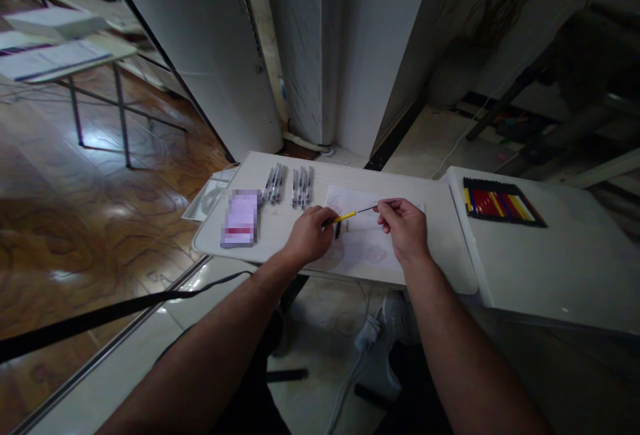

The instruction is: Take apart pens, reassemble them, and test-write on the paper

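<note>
The small white worktop (pixel 443 248) has rounded corners. Its far edge stands near white pillars (pixel 320 48), and its left edge drops to a wooden floor (pixel 100 221). At its right edge it meets a second, larger worktop (pixel 550 268). That one carries a case of coloured pens (pixel 503 203) near its far left corner and is otherwise bare towards the near edge. On the small worktop, open surface lies along the right edge and in a narrow strip along the near edge. The left half is more crowded. A blurred pink box (pixel 241 218) sits near the left edge, and two bundles of grey pens (pixel 275 185) (pixel 303 187) lie side by side by the far edge. A flat grey sheet (pixel 210 198) juts over the far left corner.

A sheet of paper (pixel 363 248) covers the middle, and both hands are over it. The left hand (pixel 310 235) has its fingers curled tight round the lower end of a yellow pen (pixel 345 217), held slanting just above the paper. The right hand (pixel 405 225) pinches the tip of a thin dark refill (pixel 367 209) between thumb and fingertips. The refill runs straight out of the yellow pen's upper end. A small dark piece (pixel 337 229) lies on the paper just under the pen, close to the left hand. A black strap (pixel 100 318) crosses below the near left corner.
</note>
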`<state>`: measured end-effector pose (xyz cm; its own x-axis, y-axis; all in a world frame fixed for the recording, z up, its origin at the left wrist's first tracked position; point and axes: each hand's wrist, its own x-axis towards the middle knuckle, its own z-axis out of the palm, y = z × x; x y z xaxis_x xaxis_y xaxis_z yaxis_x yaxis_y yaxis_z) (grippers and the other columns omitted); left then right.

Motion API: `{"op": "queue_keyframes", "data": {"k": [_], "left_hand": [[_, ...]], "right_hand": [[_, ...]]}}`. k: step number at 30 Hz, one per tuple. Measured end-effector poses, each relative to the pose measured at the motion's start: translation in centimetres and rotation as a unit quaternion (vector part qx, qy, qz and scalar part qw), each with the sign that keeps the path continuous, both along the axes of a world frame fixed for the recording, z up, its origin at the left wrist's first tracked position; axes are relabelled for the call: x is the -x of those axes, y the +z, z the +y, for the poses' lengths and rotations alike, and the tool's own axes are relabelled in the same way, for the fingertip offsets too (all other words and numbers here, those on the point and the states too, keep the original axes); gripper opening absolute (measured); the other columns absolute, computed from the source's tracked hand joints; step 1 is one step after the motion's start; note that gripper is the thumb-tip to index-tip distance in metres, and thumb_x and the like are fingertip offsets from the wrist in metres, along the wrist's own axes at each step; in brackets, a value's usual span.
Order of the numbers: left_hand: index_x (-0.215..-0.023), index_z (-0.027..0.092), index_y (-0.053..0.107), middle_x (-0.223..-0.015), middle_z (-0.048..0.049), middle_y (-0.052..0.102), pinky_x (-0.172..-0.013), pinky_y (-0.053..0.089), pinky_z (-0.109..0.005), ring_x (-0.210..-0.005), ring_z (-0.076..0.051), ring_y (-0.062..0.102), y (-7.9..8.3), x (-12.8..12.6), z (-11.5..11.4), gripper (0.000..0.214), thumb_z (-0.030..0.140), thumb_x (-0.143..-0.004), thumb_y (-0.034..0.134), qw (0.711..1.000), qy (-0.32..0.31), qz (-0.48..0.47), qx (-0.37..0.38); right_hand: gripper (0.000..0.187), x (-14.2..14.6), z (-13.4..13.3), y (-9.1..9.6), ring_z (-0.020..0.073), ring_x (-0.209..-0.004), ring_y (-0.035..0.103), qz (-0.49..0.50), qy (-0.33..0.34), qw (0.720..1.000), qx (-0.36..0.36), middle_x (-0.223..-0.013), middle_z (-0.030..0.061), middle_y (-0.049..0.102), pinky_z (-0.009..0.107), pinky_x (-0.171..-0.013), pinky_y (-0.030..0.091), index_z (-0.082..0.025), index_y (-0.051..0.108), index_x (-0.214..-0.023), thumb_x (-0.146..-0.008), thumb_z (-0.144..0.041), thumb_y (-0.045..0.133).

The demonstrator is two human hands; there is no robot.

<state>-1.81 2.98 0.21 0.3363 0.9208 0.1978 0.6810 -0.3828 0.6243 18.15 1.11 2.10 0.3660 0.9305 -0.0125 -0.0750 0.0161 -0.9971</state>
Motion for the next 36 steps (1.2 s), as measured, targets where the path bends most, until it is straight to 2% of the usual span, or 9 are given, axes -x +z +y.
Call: {"op": "queue_keyframes", "data": {"k": [5, 11, 19, 28, 33, 36], "left_hand": [[-0.091, 0.018, 0.067, -0.088, -0.0058, 0.065, -0.077, 0.048, -0.030, -0.082, -0.018, 0.058, -0.1, 0.0, 0.0, 0.022, 0.011, -0.079, 0.051, 1.000, 0.001, -0.007, -0.013], [-0.090, 0.016, 0.068, -0.084, -0.0059, 0.064, -0.073, 0.047, -0.030, -0.078, -0.018, 0.057, -0.2, 0.0, 0.0, 0.020, 0.011, -0.079, 0.052, 1.000, -0.006, -0.018, -0.023], [-0.090, 0.018, 0.068, -0.084, -0.0051, 0.065, -0.072, 0.047, -0.030, -0.079, -0.018, 0.058, -0.3, 0.0, -0.1, 0.018, 0.012, -0.079, 0.055, 0.999, -0.015, -0.030, -0.034], [-0.091, 0.018, 0.069, -0.085, -0.0054, 0.064, -0.071, 0.046, -0.029, -0.079, -0.018, 0.057, -0.3, 0.1, -0.1, 0.016, 0.014, -0.080, 0.057, 0.999, -0.017, -0.033, -0.032], [-0.093, 0.018, 0.068, -0.087, -0.0059, 0.064, -0.074, 0.046, -0.031, -0.083, -0.018, 0.058, -0.3, 0.1, -0.2, 0.015, 0.016, -0.082, 0.057, 0.999, -0.019, -0.028, -0.039], [-0.093, 0.018, 0.068, -0.087, -0.0058, 0.064, -0.073, 0.046, -0.030, -0.082, -0.018, 0.057, -0.4, 0.2, -0.2, 0.015, 0.016, -0.083, 0.057, 0.999, -0.015, -0.025, -0.038]], "right_hand": [[0.038, -0.1, 0.0, -0.1, 0.0087, -0.056, 0.054, 0.051, 0.051, 0.997, 0.035, -0.077, 0.0031, 0.069, 0.018, -0.040, 0.033, -0.015, 0.069, -0.095, -0.063, -0.032, 0.077], [0.034, -0.1, -0.1, 0.0, 0.0089, -0.057, 0.054, 0.120, 0.064, 0.989, 0.049, -0.078, 0.0040, 0.071, 0.018, -0.041, 0.033, -0.017, 0.069, -0.090, -0.060, -0.028, 0.079], [0.021, 0.7, -0.1, -0.4, 0.0086, -0.054, 0.053, 0.083, 0.042, 0.995, 0.023, -0.070, 0.0018, 0.069, 0.018, -0.040, 0.033, -0.017, 0.067, -0.074, -0.063, -0.030, 0.079], [0.022, 1.1, -0.3, -0.7, 0.0122, -0.058, 0.062, 0.021, 0.035, 0.999, 0.004, -0.076, 0.0040, 0.072, 0.020, -0.042, 0.038, -0.018, 0.062, -0.074, -0.067, -0.032, 0.077], [0.021, 1.1, -0.4, -0.4, 0.0119, -0.058, 0.062, 0.033, 0.032, 0.999, -0.004, -0.076, 0.0041, 0.072, 0.020, -0.042, 0.038, -0.017, 0.062, -0.075, -0.067, -0.029, 0.077], [0.020, 0.7, -0.3, -0.1, 0.0115, -0.057, 0.061, 0.034, 0.006, 0.999, -0.016, -0.075, 0.0037, 0.072, 0.019, -0.041, 0.038, -0.017, 0.061, -0.073, -0.066, -0.027, 0.077]]}}
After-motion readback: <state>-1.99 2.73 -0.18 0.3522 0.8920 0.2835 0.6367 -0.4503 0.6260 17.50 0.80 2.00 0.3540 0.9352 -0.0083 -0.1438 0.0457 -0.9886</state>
